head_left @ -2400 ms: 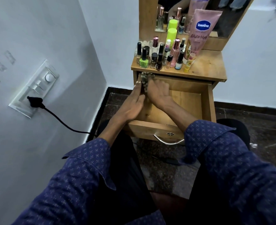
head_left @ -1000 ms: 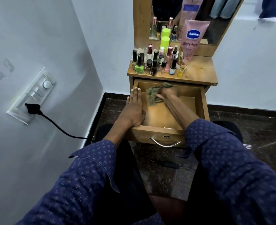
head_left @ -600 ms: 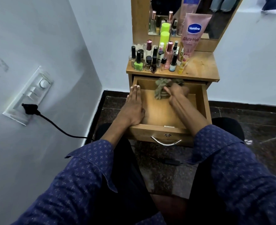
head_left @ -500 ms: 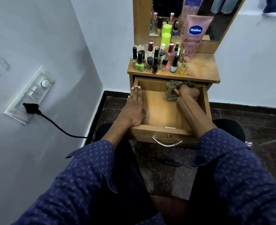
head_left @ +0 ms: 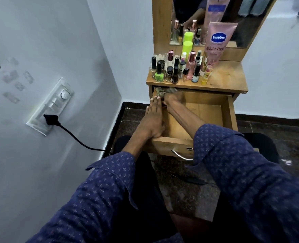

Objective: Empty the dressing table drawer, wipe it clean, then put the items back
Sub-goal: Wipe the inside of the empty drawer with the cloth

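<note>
The left hand (head_left: 154, 118) lies flat, fingers straight, on the drawer (head_left: 230, 113) wall; the right hand (head_left: 173, 99) presses the cloth (head_left: 162, 91) just beyond; a hard shove could rattle the bottles (head_left: 176, 71) above

There is one open drawer (head_left: 201, 118), one cloth (head_left: 162, 91), two hands, the left hand (head_left: 153, 120) and the right hand (head_left: 173, 99), one pink tube (head_left: 217, 42), one mirror (head_left: 215, 18), and one wall switch panel (head_left: 50, 106). The many small bottles (head_left: 178, 69) are too crowded to count exactly.
</note>
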`<state>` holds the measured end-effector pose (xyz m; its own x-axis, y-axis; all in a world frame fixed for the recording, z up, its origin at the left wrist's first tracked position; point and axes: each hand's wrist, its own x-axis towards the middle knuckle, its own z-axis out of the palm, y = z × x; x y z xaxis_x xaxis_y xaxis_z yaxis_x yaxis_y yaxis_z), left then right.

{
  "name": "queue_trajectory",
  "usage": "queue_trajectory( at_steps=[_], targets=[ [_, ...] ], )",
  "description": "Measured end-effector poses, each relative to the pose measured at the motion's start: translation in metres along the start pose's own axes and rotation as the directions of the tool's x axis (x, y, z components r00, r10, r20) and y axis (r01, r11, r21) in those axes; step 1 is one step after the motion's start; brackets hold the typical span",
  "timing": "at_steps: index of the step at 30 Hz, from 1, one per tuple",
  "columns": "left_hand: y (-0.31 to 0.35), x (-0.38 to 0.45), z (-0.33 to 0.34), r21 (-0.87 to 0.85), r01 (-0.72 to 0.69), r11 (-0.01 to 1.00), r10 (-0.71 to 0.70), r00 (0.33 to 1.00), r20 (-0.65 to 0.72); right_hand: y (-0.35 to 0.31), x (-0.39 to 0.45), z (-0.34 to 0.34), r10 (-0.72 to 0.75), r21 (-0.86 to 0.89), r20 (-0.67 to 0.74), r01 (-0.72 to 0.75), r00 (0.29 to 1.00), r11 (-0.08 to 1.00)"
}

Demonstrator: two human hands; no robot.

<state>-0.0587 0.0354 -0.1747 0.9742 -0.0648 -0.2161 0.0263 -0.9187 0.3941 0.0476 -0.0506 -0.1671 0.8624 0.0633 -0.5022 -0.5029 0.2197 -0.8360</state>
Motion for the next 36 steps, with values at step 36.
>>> queue_trajectory(
  at_steps=[36],
  targets=[
    [-0.016,0.004,0.011,-0.002,-0.075,0.997,0.075,0.997,0.005,-0.015,0.017,-0.109,-0.119,-0.058,-0.476,0.104,0.871,0.993]
  ],
)
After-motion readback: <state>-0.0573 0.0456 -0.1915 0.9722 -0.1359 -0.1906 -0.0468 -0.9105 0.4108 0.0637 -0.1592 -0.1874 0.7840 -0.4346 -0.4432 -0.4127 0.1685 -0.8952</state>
